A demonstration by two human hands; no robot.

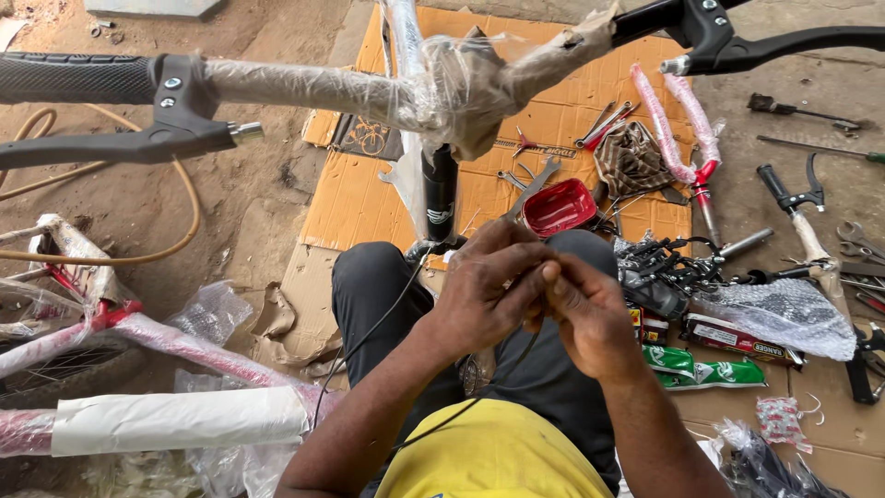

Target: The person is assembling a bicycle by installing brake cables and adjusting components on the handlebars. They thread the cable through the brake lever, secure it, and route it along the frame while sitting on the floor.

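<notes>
A thin black cable (369, 334) is pinched between the fingertips of the left hand (484, 295) and the right hand (590, 309), held together above the lap. From the pinch its long axis is run down and to the left, toward the wrapped bicycle frame (175, 420). The handlebar (304, 88) is seen straight ahead, above the cardboard sheet (355, 198). The cable's trailing length lies on the left hand's side.

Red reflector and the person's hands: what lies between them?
In the head view, almost nothing: the red reflector sits on the cardboard just beyond the left hand and right hand, with a flat spanner alongside it.
</notes>
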